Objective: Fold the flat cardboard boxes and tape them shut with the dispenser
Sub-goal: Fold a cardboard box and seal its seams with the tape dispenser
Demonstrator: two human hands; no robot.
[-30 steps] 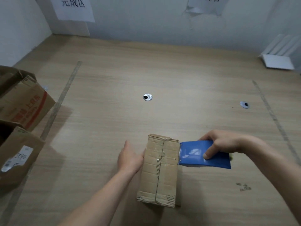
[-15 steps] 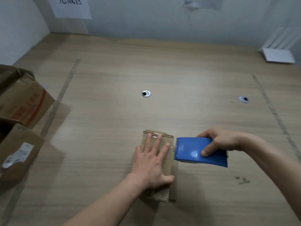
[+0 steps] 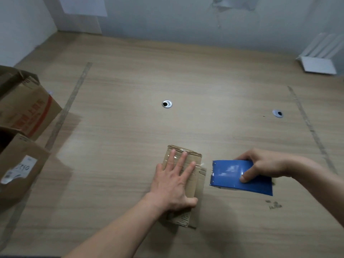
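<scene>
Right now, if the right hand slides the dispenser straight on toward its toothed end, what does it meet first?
Probably the box: the dispenser in the right hand points left at its side, with the left hand flat on top.

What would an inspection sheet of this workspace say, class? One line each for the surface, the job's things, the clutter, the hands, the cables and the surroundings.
Surface: wooden tabletop with two metal grommet holes and grey tape lines; dark scuff marks near the right hand.
Job's things: small cardboard box lying flat, clear tape across its top; blue tape dispenser just right of it.
Clutter: two large open cartons at the left edge.
Hands: left hand pressing flat on the box, fingers straight; right hand gripping the dispenser.
Cables: nothing seen.
Surroundings: grey wall, paper sign, white rack at far right.
</scene>
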